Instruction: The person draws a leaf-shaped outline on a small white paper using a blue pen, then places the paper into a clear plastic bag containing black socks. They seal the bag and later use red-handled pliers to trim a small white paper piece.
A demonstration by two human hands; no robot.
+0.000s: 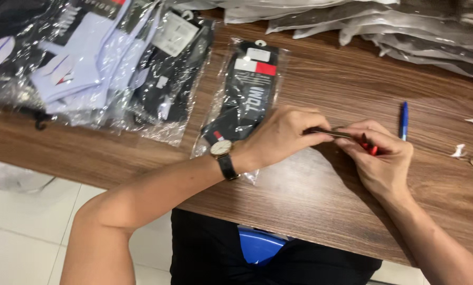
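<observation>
Together, left hand [281,134] and right hand [381,158] fingers pinch thin dark strip [329,132] over wooden table [321,190], beside bagged socks [247,97].

Thin tool [329,133] (mostly hand-hidden)

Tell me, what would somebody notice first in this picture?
Two bare hands meet mid-table: the left hand, with a wristwatch, and the right hand pinch a thin dark strip between them. Behind lies a clear plastic packet of black socks, and a blue pen rests at right.
</observation>
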